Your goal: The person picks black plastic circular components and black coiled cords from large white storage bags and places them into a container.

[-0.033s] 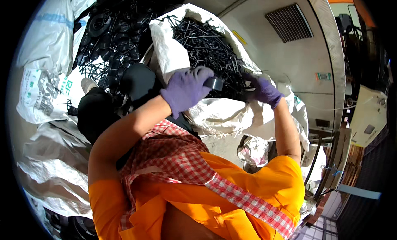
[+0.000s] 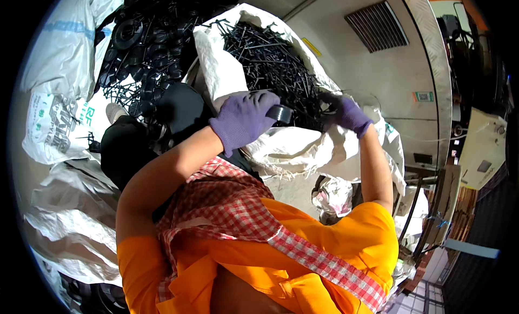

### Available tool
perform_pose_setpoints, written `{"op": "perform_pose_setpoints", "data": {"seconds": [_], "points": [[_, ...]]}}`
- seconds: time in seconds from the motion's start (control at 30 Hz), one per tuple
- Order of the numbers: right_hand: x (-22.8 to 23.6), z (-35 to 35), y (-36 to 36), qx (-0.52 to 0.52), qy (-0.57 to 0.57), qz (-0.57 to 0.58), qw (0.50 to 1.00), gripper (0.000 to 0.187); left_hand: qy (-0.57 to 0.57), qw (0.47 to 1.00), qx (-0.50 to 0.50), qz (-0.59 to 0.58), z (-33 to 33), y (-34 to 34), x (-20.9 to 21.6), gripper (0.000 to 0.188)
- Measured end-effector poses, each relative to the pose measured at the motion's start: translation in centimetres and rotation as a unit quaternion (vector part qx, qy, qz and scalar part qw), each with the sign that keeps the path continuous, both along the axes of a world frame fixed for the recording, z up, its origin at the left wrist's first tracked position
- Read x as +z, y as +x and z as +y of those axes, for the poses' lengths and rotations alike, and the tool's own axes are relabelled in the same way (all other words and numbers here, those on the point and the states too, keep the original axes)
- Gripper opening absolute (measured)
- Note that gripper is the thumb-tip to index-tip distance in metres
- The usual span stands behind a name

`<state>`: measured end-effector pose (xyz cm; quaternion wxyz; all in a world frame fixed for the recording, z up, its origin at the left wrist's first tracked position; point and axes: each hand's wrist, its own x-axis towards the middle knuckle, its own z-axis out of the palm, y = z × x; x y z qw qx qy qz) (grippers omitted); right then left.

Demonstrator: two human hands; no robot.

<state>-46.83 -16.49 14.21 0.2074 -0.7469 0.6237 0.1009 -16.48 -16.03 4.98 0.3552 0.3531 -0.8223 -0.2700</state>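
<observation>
My left hand (image 2: 244, 120), in a purple knitted glove, is closed around a small round black plastic part (image 2: 280, 114) with a shiny side. It is held over the near side of an open white woven sack (image 2: 216, 70). Thin black plastic sticks (image 2: 270, 57), many of them branched, fill that sack. Across from it, my right hand (image 2: 347, 116) wears the same kind of glove and is at the sack's right rim. Its fingers curl inward over the dark sticks; shadow hides what they hold, if anything.
Black round plastic parts (image 2: 157, 49) lie heaped at the far left, beside a white sack with printing (image 2: 59, 124). A pale metal cabinet (image 2: 346, 49) with a vent grille stands behind the full sack. Crumpled white sacking (image 2: 70, 206) lies at the left.
The view has shifted very slightly. The round black part in my left hand is tilted a little differently; both hands stay in nearly the same places.
</observation>
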Motion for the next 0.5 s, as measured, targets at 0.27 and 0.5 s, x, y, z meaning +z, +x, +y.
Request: {"op": "perform_pose_setpoints", "data": {"seconds": [0.27, 0.5], "points": [[-7.3, -7.3, -11.8, -0.189, -0.020, 0.022, 0.982, 0.034, -0.206, 0.974, -0.088, -0.016, 3.2, -1.2, -0.4, 0.033], [-12.1, -11.8, -11.0, -0.203, -0.072, 0.216, 0.952, 0.081, -0.166, 0.986, 0.004, -0.009, 4.9, -2.0, -1.0, 0.036]]}}
